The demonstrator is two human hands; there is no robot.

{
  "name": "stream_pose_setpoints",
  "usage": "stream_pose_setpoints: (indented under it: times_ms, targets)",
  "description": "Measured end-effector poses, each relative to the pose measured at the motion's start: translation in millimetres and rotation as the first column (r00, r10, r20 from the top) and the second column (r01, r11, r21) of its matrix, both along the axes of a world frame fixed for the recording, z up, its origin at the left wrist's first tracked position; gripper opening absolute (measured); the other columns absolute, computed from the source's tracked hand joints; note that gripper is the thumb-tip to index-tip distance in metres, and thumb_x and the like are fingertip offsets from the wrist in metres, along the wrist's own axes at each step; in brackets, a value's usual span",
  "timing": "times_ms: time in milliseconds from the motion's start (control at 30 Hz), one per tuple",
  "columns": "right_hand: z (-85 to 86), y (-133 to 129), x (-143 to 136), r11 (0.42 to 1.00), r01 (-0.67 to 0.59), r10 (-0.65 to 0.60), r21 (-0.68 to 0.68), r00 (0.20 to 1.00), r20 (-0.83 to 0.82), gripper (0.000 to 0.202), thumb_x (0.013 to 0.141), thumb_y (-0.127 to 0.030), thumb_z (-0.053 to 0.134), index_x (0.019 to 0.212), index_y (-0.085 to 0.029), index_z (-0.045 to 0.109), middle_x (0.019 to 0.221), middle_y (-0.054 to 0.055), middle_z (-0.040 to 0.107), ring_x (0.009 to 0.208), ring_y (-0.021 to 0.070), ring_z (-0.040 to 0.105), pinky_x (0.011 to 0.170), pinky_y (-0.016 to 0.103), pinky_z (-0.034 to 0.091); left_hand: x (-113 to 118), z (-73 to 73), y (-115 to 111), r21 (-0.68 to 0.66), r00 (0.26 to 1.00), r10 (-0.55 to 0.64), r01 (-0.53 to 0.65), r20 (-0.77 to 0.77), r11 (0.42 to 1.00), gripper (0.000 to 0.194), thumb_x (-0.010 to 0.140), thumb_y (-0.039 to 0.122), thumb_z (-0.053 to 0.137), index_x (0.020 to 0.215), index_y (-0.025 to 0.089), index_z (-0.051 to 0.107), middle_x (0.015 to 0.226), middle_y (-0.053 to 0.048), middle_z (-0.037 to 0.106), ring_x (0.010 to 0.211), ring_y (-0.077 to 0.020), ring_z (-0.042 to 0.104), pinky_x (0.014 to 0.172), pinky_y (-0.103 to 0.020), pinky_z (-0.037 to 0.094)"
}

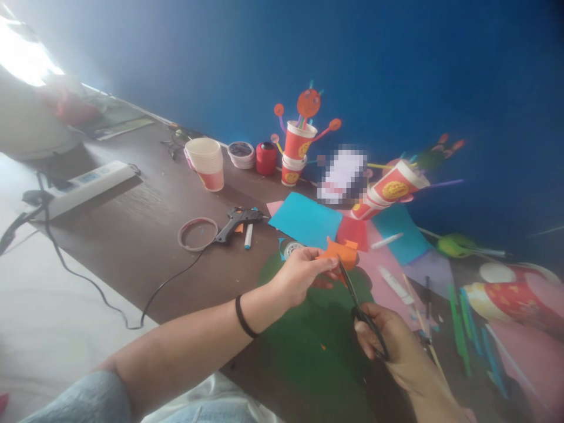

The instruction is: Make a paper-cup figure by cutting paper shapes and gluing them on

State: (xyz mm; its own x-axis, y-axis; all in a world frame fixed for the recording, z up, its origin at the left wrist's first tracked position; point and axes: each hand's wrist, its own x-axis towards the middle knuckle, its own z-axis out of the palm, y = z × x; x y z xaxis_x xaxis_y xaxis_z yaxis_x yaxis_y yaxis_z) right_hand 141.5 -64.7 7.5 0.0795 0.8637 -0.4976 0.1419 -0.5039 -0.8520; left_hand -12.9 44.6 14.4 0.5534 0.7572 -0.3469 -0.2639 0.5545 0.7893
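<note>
My left hand [304, 273] pinches a small piece of orange paper [346, 254] with an uneven cut outline. My right hand [390, 335] is wrapped round the black handles of a pair of scissors [350, 288]. The blades reach up to the orange paper beside my left fingertips; whether they are parted there I cannot make out. Below both hands lies a large green sheet [304, 346], with a tiny orange scrap on it. A blue sheet [304, 217] and a pink sheet [388, 264] are just beyond the hands.
A black glue gun [238, 223] with a trailing cord and a tape ring [198, 234] lie to the left. Stacked paper cups [207, 164] and decorated cup figures [297, 144] stand near the blue wall. A power strip [88, 188] is at far left, straws [458, 329] at right.
</note>
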Motion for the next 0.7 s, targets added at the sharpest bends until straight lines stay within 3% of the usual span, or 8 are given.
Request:
stream_pose_setpoints:
  times_ms: [433,700]
  targets:
    - [8.7,0.6,-3.0,1.0,-0.008,0.007,0.015,0.999,0.035,0.047,0.059,-0.062,0.069,0.054,-0.021,0.046,0.038,-0.006,0.039,0.038,0.0083,0.036,0.042,0.023,0.028,-0.4,-2.2,1.4,-0.011,1.0,0.011,-0.011,0.005,1.0,0.02,0.064,0.028,0.072,0.072,0.012,0.063,0.067,-0.002,0.061,0.058,-0.009,0.057,0.049,-0.019,0.047]
    - [4.0,-0.6,-1.3,1.0,-0.009,0.009,0.0,1.0,0.021,0.048,0.061,-0.061,0.069,0.055,-0.02,0.044,0.038,-0.006,0.042,0.038,0.0074,0.036,0.043,0.023,0.027,-1.2,1.1,1.2,-0.005,1.0,0.013,-0.013,-0.017,1.0,0.02,0.066,0.028,0.07,0.071,0.011,0.062,0.064,-0.002,0.06,0.056,-0.0094,0.057,0.045,-0.018,0.044]
